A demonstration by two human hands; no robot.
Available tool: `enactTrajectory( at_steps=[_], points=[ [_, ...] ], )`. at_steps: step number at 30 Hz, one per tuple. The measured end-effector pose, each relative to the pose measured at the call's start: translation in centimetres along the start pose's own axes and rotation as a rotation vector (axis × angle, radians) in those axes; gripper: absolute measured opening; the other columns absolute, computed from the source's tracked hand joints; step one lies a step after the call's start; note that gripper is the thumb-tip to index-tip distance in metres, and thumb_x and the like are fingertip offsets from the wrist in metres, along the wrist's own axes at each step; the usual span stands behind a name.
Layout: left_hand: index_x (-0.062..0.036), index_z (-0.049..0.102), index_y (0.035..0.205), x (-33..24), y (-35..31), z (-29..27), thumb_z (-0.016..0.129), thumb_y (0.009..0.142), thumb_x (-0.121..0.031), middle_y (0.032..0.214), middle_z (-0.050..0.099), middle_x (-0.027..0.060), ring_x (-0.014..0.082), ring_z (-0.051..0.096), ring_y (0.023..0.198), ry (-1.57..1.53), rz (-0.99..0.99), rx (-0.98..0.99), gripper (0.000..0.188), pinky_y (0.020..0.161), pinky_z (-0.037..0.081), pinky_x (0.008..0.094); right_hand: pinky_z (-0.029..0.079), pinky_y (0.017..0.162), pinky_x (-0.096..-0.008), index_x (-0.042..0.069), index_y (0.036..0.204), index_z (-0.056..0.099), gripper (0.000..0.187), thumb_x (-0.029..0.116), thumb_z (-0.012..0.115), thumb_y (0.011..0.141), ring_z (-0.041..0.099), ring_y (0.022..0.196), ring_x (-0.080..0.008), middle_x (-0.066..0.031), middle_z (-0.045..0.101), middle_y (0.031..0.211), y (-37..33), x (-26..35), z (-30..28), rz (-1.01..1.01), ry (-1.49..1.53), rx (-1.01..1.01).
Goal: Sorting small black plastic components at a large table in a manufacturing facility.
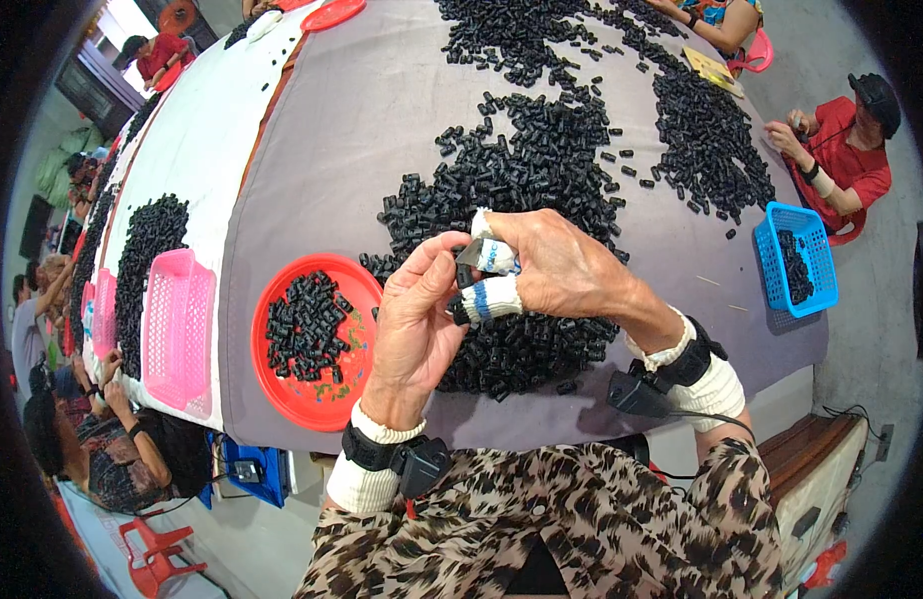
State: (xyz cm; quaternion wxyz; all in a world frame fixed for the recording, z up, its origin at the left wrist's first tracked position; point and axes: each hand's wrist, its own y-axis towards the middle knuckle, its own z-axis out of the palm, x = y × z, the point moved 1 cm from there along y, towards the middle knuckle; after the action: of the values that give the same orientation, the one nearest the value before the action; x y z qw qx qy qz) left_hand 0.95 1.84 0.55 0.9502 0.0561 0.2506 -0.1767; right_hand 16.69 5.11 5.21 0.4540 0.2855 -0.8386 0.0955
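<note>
Over a heap of small black cylindrical plastic parts, my two hands meet. My left hand pinches one small black plastic part between thumb and fingers. My right hand is closed, with white cloth and tape wraps round its fingers. From its grip a short grey metal blade points at the black part. How far the blade touches the part is too small to tell. Left of my hands, a round red tray holds more of the black parts.
A pink basket stands left of the red tray. At the right edge of the grey-covered table sits a blue basket with black parts inside. Across from me on the right, a person in red works; several others sit along the left.
</note>
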Motion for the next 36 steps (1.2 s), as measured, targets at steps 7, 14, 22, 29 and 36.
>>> enactTrajectory(
  at_steps=[7, 14, 22, 29, 36],
  points=[
    [0.0005, 0.053, 0.108, 0.1, 0.0, 0.2, 0.053, 0.088, -0.013, 0.098, 0.06, 0.0092, 0.0174, 0.06, 0.089, 0.058, 0.005, -0.086, 0.024, 0.08, 0.049, 0.0319, 0.04, 0.051, -0.0361, 0.001, 0.079, 0.047, 0.04, 0.032, 0.07, 0.072, 0.055, 0.055, -0.0253, -0.0115, 0.054, 0.064, 0.0, -0.2, 0.1, -0.053, -0.036, 0.027],
    [0.0014, 0.051, 0.109, 0.2, -0.3, -0.3, 0.055, 0.087, -0.013, 0.101, 0.059, 0.0106, 0.0198, 0.059, 0.092, 0.029, 0.013, -0.112, 0.027, 0.083, 0.049, 0.0335, 0.041, 0.051, -0.0372, -0.001, 0.081, 0.046, 0.035, 0.026, 0.067, 0.073, 0.055, 0.056, -0.0329, -0.0164, 0.055, 0.065, -0.2, -0.5, 0.7, -0.076, -0.063, 0.017],
    [-0.0021, 0.054, 0.107, 0.4, -0.2, 0.9, 0.054, 0.088, -0.014, 0.091, 0.062, 0.0065, 0.0135, 0.06, 0.083, 0.005, -0.019, -0.06, 0.023, 0.075, 0.05, 0.0286, 0.046, 0.057, -0.0358, 0.001, 0.079, 0.055, 0.039, 0.034, 0.072, 0.067, 0.061, 0.062, -0.0273, -0.0137, 0.059, 0.067, -0.6, 0.0, 0.0, -0.02, 0.057, -0.026],
    [-0.0014, 0.053, 0.108, 0.7, -0.1, 1.0, 0.054, 0.088, -0.013, 0.093, 0.062, 0.0066, 0.0136, 0.06, 0.084, 0.032, -0.022, -0.059, 0.023, 0.076, 0.05, 0.0286, 0.045, 0.056, -0.0364, -0.001, 0.078, 0.054, 0.041, 0.035, 0.072, 0.067, 0.06, 0.062, -0.0285, -0.0144, 0.059, 0.067, -0.9, -0.1, -0.2, -0.018, 0.054, -0.018],
    [0.002, 0.049, 0.108, 0.6, -0.3, 0.6, 0.053, 0.087, -0.011, 0.1, 0.058, 0.0113, 0.0194, 0.058, 0.092, 0.011, -0.027, -0.042, 0.025, 0.086, 0.047, 0.0338, 0.044, 0.056, -0.0384, -0.001, 0.076, 0.052, 0.042, 0.036, 0.07, 0.068, 0.059, 0.061, -0.0317, -0.0152, 0.058, 0.066, -0.8, 0.0, -0.1, -0.04, 0.026, -0.005]
  ],
)
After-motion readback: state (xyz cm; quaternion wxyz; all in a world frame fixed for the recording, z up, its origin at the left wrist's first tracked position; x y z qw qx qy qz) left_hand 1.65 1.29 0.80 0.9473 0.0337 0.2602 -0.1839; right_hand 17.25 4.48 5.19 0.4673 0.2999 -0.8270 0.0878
